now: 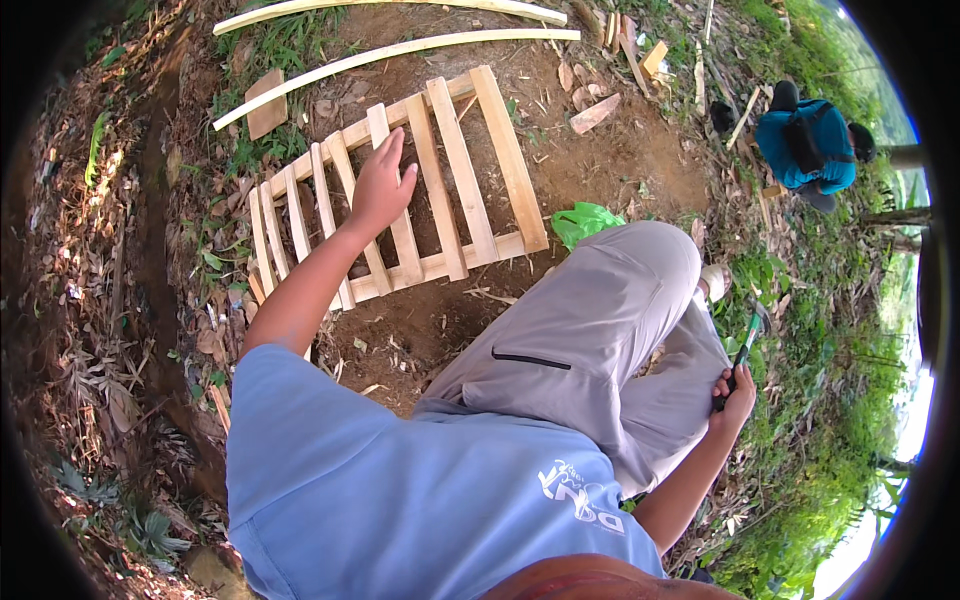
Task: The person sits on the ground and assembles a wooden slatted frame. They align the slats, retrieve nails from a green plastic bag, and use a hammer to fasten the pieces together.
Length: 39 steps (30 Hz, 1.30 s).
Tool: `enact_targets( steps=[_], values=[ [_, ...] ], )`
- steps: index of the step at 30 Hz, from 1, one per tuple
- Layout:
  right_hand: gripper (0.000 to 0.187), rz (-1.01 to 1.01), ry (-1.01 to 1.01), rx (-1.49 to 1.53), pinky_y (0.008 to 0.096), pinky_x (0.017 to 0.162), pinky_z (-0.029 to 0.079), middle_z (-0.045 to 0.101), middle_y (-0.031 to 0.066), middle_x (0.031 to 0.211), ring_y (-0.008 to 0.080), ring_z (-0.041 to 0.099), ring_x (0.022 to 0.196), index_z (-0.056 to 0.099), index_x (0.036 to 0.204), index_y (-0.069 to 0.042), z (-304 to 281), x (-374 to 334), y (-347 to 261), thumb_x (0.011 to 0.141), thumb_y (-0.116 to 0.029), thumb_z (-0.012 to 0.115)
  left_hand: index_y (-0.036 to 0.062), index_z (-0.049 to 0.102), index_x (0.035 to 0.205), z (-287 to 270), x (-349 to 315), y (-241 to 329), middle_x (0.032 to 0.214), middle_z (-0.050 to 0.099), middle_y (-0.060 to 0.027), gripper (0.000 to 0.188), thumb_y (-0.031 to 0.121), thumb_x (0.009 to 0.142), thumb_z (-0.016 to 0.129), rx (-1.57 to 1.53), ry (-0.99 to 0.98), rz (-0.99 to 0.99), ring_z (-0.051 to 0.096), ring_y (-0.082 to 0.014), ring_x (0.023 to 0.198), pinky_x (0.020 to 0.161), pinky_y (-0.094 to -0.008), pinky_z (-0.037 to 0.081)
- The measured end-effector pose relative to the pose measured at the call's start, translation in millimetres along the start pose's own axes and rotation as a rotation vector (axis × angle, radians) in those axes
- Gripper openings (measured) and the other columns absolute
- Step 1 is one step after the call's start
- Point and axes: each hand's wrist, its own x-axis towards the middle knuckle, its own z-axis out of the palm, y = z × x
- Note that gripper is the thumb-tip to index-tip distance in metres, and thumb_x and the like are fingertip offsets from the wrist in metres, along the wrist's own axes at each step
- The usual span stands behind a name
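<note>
My left hand (383,188) stretches out over a slatted wooden frame (436,188) that lies on the ground. Its fingers are extended and lie on or just above one of the middle slats; whether they touch it I cannot tell. The frame has several pale cross slats laid over two long rails. Off to the right, beside my bent leg, my right hand (736,396) is wrapped round the black grip of a hammer (745,350). The hammer has a green shaft, and its head points up and away from me.
Two long pale wooden strips (390,52) lie beyond the frame, near a flat board piece (266,104). A green plastic bag (584,222) sits by my knee. Wood offcuts (652,60) are scattered at the back. Another person (815,150) in a teal top is at the far right.
</note>
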Motion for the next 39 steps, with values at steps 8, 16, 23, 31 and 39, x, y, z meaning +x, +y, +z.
enact_targets(
  steps=[8,16,23,31,39],
  values=[
    [0.014,-0.007,-0.051,-0.089,0.0265,0.048,0.042,0.06,0.0043,0.081,0.0087,0.045,0.055,0.062,0.117,-0.001,25.0,1.8,-7.5,0.11,-0.013,0.059,-0.0004,0.052,0.154,-1.2,-71.6,89.1,0.151,0.06,-0.0203,0.057,0.015,0.101,0.067,-0.139,-0.094,0.322,0.06,-0.0402,0.135,0.114,-0.0481,0.05],
    [0.013,-0.023,-0.074,-0.119,0.0272,0.049,0.042,0.059,0.0043,0.081,0.0089,0.046,0.056,0.062,0.115,-0.002,38.9,2.6,-7.0,0.11,-0.013,0.059,-0.0004,0.06,0.134,12.4,-84.7,95.6,0.123,0.07,-0.019,0.033,0.009,0.102,0.062,-0.324,-0.228,0.153,0.069,-0.0398,0.113,0.099,-0.0487,0.055],
    [0.013,-0.021,-0.087,-0.136,0.0273,0.05,0.042,0.059,0.0042,0.081,0.009,0.046,0.057,0.062,0.115,-0.001,53.2,-0.2,-11.5,0.11,-0.012,0.058,-0.0005,0.056,0.143,4.2,-86.3,86.3,0.137,0.064,-0.0211,0.044,0.008,0.1,0.063,-0.228,-0.177,0.197,0.062,-0.0402,0.128,0.109,-0.0483,0.051],
    [0.012,0.004,-0.069,-0.156,0.0274,0.048,0.041,0.06,0.0044,0.08,0.0084,0.045,0.055,0.063,0.113,-0.001,54.1,4.6,-10.1,0.109,-0.012,0.06,-0.0001,0.055,0.144,4.8,-119.4,12.0,0.135,0.064,-0.0165,0.044,0.014,0.103,0.064,-0.253,-0.004,-0.191,0.065,-0.034,0.122,0.107,-0.045,0.051],
    [0.016,0.009,-0.082,-0.13,0.0274,0.049,0.04,0.059,0.0038,0.078,0.009,0.044,0.054,0.062,0.11,-0.003,53.8,2.5,-13.4,0.11,-0.019,0.063,-0.0001,0.055,0.144,-36.1,-173.7,-145.1,0.133,0.064,-0.0145,0.045,0.019,0.104,0.063,0.168,0.245,-0.628,0.066,-0.0307,0.115,0.101,-0.0446,0.054]
  ],
)
